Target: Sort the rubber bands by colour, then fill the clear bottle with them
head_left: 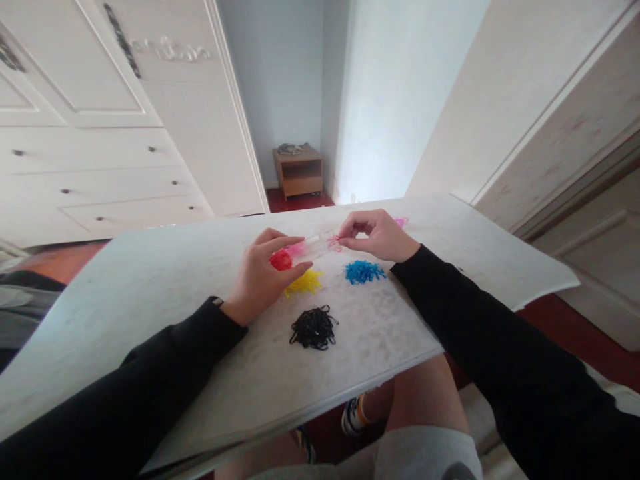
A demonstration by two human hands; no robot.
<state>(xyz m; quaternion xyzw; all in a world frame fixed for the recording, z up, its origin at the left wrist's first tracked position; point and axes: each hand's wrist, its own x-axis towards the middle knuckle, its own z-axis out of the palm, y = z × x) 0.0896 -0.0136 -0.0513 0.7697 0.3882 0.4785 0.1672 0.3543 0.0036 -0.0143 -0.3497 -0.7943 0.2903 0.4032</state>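
Observation:
My left hand has its thumb and index finger on either side of a clear plastic box, seemingly steadying it. A heap of red rubber bands and some pink bands show between those fingers; whether they lie inside the box is unclear. At the box's right end, my right hand pinches a few small red rubber bands. A pile of yellow rubber bands lies just below my left thumb. Blue rubber bands are heaped below my right hand, and black ones sit nearer to me.
The white table spans the view, its front edge above my legs. More pink bands lie beyond my right wrist. A white cabinet stands at the left, and a small wooden nightstand is in the far corner.

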